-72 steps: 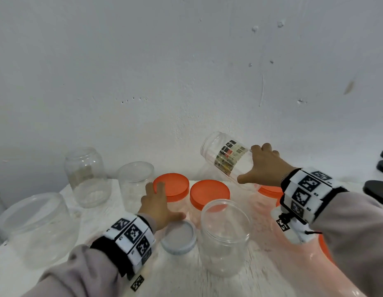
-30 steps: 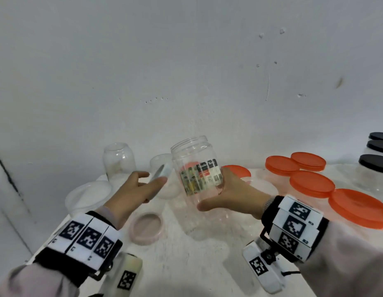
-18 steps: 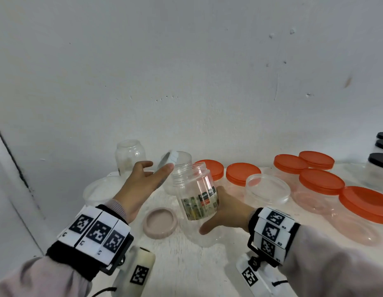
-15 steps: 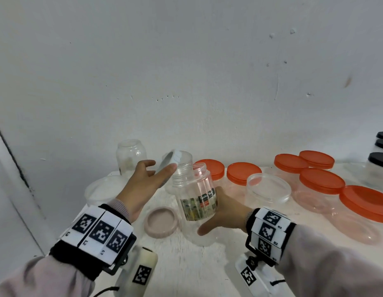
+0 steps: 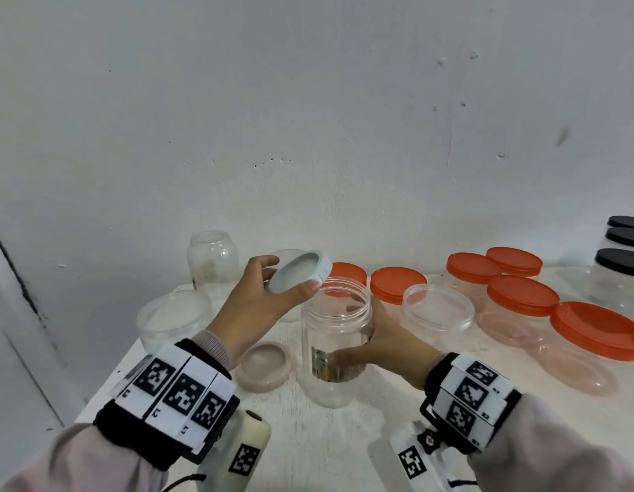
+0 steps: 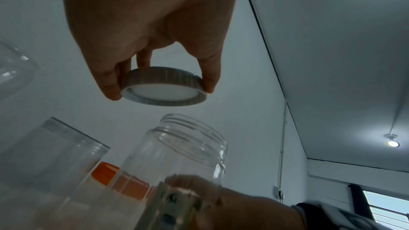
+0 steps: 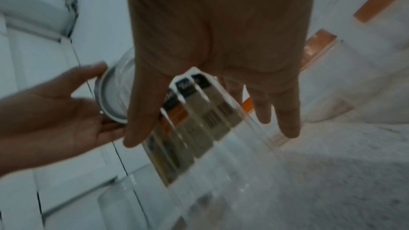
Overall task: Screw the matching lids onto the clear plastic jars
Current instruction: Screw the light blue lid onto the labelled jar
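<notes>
A clear labelled jar [image 5: 335, 335] stands upright on the white table [image 5: 326, 442], its mouth uncovered. My right hand [image 5: 375, 346] grips its lower body around the label [image 7: 194, 121]. My left hand [image 5: 258, 296] pinches a pale grey screw lid [image 5: 299, 269] by its rim, thumb on one side and fingers on the other. The lid hangs tilted just above and left of the jar's threaded mouth [image 6: 192, 134], not touching it. The lid's hollow underside [image 6: 162, 92] faces down towards the jar.
A pink lid [image 5: 264, 365] lies upside down left of the jar. Lidless clear jars [image 5: 210, 257] and a wide tub [image 5: 175, 319] stand at the left. Orange-lidded jars [image 5: 521, 296] and a lidless tub [image 5: 437, 310] fill the right; black-lidded jars [image 5: 620, 264] sit far right.
The right hand lifted the labelled jar from the back, brought it forward and set it upright on the table. The left hand picked up the grey lid and raised it over the jar's mouth.
</notes>
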Demonstrator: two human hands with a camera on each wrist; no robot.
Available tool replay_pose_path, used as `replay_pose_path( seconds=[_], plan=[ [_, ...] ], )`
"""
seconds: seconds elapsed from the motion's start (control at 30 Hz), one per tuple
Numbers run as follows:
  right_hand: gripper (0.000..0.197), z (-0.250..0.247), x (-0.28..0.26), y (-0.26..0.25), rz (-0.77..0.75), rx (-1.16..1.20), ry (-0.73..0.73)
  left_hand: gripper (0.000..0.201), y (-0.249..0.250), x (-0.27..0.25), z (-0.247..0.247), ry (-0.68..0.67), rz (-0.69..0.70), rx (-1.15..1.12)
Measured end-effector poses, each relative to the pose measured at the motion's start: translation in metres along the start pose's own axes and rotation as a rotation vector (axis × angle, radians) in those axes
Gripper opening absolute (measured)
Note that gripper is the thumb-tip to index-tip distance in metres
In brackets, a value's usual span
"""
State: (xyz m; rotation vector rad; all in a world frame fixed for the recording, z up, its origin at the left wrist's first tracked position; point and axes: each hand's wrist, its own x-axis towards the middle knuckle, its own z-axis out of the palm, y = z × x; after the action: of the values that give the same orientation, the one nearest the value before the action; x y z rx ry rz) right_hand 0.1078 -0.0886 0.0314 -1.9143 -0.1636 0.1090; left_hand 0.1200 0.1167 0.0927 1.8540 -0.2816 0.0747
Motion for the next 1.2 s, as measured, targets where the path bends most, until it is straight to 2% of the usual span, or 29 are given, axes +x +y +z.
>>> replay_pose_path(
  seconds=[0.07, 0.3, 0.47, 0.73, 0.93, 1.03, 1.1, 1.2],
  plan=[
    [0.102, -0.004, -0.006, 0.0, -0.037, 0.028, 0.052, 0.096, 0.006, 0.002, 0.011, -0.051, 0.026, 0.027],
    [0.101, 0.006, -0.009, 0.004, -0.075, -0.014, 0.097, 0.088, 0.007, -0.002, 0.024, -0.095, 0.09, 0.145],
    [0.095, 0.008, -0.008, 0.008, -0.096, -0.013, 0.126, 0.09, 0.006, -0.002, 0.034, -0.13, 0.114, 0.222],
    [0.101, 0.008, -0.008, 0.01, -0.098, -0.039, 0.124, 0.094, 0.001, 0.0, 0.037, -0.165, 0.129, 0.264],
    [0.099, 0.008, -0.009, 0.008, -0.079, -0.064, 0.128, 0.104, -0.007, -0.001, 0.037, -0.192, 0.094, 0.178],
    [0.099, 0.002, -0.014, 0.009, -0.031, -0.086, 0.058, 0.116, -0.017, -0.001, 0.031, -0.263, 0.032, 0.059],
    [0.109, -0.008, -0.02, 0.006, 0.002, -0.095, 0.007, 0.12, -0.027, -0.002, 0.025, -0.322, -0.02, 0.024],
    [0.123, -0.027, -0.03, -0.014, -0.009, -0.123, 0.02, 0.123, -0.042, -0.003, 0.021, -0.388, -0.065, 0.013]
  ],
)
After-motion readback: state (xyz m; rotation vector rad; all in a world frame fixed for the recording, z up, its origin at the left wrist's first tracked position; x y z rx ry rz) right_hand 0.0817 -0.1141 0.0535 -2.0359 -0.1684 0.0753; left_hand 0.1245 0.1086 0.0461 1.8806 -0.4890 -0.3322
